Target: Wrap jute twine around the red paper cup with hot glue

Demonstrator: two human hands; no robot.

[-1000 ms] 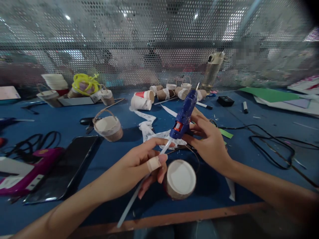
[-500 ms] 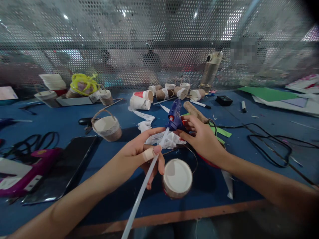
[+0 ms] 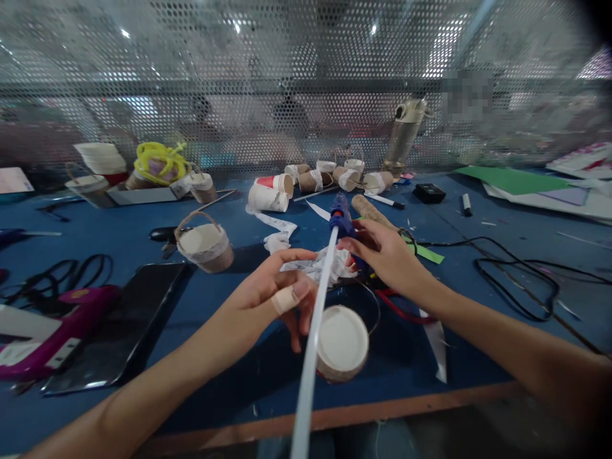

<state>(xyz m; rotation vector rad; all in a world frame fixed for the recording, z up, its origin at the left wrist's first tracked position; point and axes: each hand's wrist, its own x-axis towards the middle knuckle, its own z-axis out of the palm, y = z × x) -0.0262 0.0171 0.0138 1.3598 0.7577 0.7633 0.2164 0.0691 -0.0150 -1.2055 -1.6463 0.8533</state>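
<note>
My right hand (image 3: pixel 385 255) grips a blue glue gun (image 3: pixel 342 218), whose nozzle points away from me. A long white glue stick (image 3: pixel 313 344) juts from the back of the gun toward the camera. My left hand (image 3: pixel 275 290), a plaster on one finger, is beside the stick with thumb and fingers curled near it; contact is unclear. A paper cup wrapped in twine (image 3: pixel 342 344) lies on its side just below both hands. Crumpled white lace (image 3: pixel 320 264) lies under the hands.
A small twine basket (image 3: pixel 204 243) stands to the left, near a black phone (image 3: pixel 122 319) and a purple tool (image 3: pixel 52 335). Several cups (image 3: pixel 272 191) lie at the back by a perforated metal screen. Black cables (image 3: pixel 521 274) trail on the right. The table's wooden edge (image 3: pixel 382 411) is near.
The glue gun has swung down and away, lying flatter on the table. The white glue stick now points straight back at the camera. My left hand's fingers have loosened off the stick.
</note>
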